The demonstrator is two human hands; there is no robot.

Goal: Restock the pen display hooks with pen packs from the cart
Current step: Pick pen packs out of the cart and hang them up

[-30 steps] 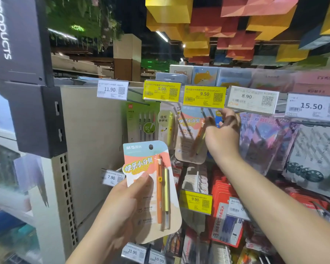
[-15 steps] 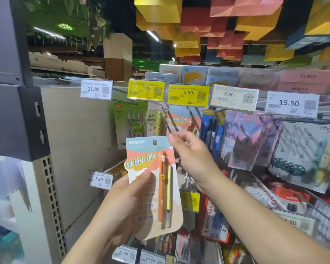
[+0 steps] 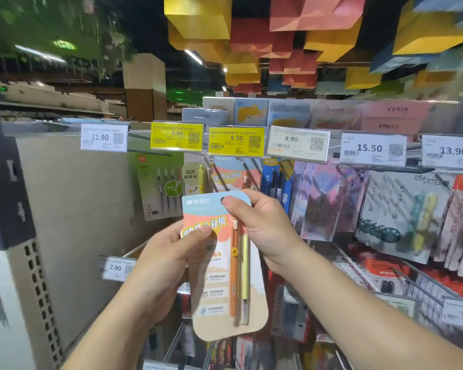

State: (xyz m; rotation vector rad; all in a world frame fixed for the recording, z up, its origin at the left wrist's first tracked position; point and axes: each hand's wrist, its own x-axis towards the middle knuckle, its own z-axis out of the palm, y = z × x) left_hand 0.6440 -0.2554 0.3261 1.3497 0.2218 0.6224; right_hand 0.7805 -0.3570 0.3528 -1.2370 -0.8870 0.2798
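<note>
I hold one pen pack (image 3: 219, 279) upright in front of the display: a card with a blue top, orange middle and beige bottom, carrying an orange pen and a yellow one. My left hand (image 3: 166, 263) grips its left edge, thumb across the printed title. My right hand (image 3: 262, 225) pinches the top right corner by the hang hole. Just behind it, a matching pack (image 3: 233, 174) hangs on the hook under the yellow 9.50 tag (image 3: 235, 141).
A row of price tags runs along the top rail, 11.90 (image 3: 103, 137) to 13.90 (image 3: 451, 152). Other pen packs hang left (image 3: 161, 188) and right (image 3: 324, 201) of the matching pack. Bare hook wires (image 3: 422, 284) jut out at lower right. A beige panel (image 3: 72, 209) closes the left side.
My right hand left the hanging packs on the 9.50 hook, came down and took the top corner of the pack that my left hand holds. The pack has risen a little.
</note>
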